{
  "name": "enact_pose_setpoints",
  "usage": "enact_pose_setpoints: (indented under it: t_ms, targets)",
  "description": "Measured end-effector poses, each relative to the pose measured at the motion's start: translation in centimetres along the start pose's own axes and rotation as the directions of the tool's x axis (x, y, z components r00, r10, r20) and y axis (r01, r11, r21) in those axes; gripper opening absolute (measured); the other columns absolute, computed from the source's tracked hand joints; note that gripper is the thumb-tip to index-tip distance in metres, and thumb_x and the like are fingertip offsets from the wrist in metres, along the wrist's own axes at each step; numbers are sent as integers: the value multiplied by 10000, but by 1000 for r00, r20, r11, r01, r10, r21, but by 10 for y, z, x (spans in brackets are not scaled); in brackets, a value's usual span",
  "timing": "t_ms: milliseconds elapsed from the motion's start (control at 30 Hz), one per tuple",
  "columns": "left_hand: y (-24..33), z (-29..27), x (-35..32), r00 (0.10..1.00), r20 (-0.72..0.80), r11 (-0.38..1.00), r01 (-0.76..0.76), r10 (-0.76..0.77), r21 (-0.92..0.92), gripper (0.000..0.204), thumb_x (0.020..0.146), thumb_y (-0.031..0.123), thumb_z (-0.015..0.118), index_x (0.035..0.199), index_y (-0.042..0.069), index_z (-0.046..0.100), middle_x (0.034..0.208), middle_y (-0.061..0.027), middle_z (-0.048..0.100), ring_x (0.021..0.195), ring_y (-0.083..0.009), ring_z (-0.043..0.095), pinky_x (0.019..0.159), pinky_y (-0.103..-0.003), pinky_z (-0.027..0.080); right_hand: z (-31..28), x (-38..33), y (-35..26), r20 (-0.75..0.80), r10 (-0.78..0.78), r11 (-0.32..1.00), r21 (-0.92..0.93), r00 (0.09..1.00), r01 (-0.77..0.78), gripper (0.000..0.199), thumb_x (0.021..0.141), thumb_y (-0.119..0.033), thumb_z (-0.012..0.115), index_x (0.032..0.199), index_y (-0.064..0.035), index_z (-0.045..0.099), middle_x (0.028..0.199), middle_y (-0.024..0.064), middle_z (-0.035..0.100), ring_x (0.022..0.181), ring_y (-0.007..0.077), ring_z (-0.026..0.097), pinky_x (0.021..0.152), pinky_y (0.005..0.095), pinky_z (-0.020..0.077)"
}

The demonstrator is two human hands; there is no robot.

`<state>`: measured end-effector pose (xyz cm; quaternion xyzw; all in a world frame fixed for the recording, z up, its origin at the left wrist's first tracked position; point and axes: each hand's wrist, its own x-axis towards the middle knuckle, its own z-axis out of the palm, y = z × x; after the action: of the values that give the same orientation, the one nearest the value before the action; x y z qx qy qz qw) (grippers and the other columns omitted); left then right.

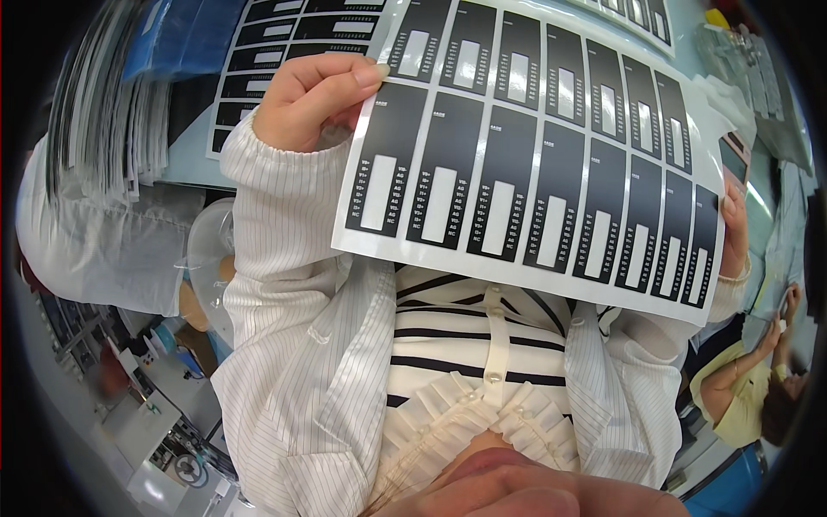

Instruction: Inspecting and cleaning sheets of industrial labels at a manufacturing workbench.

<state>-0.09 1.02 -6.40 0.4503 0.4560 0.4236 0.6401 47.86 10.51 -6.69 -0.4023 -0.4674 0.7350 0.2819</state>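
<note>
A glossy white sheet of black rectangular labels [536, 155], each with a pale window and small print, is held up in front of my chest. My left hand [312, 102] is closed on its left edge, with the thumb pressed on top and the other fingers curled out of sight. At the opposite edge my right hand [734, 226] grips the sheet, partly hidden behind it. The sheet slopes down to the right and bows slightly. Beyond my left hand lies another sheet of black labels [287, 53] on the table.
At the left hang or stand many thin sheets in clear sleeves [108, 108], beside a blue plastic-wrapped package [183, 39]. Translucent plastic [108, 246] bulges below them. Clear plastic bags [741, 65] lie at the far right. A co-worker in yellow [732, 383] sits at the right.
</note>
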Motion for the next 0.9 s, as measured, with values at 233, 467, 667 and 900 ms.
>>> enact_pose_setpoints:
  t_ms: [233, 467, 667, 900]
  targets:
    - [-2, 0, -2, 999, -3, 999, -33, 33, -40, 185, 895, 178, 587, 905, 18, 680, 726, -19, 633, 621, -66, 532, 585, -211, 430, 9, 3, -1, -13, -6, 996, -93, 1000, 5, 595, 848, -361, 548, 1241, 75, 449, 1133, 154, 591, 1011, 189, 603, 889, 273, 470]
    - [3, 7, 1, 999, 25, 999, -37, 36, 22, 220, 902, 191, 577, 790, 20, 658, 675, 1, 578, 608, -65, 489, 582, -216, 402, 13, 2, -6, -13, -11, 997, -81, 1000, 10, 595, 836, -365, 561, 1219, 78, 455, 1117, 155, 594, 991, 188, 608, 871, 271, 479]
    - [0, 13, 2, 997, -23, 979, -63, 69, 196, 268, 908, 202, 563, 730, 6, 608, 647, 7, 538, 620, -74, 459, 596, -233, 367, 43, 4, -8, -112, -112, 994, -20, 987, 110, 165, 832, -175, 596, 795, -35, 517, 817, 68, 604, 683, 107, 567, 631, 227, 457]
    - [3, 14, 7, 971, -9, 816, -196, 239, 544, 250, 865, 97, 560, 657, -36, 518, 594, -51, 473, 572, -120, 419, 552, -266, 325, 56, 1, -7, -291, -266, 952, -229, 919, 203, 137, 855, -129, 648, 778, -30, 593, 674, 8, 563, 501, 44, 441, 469, 185, 327]
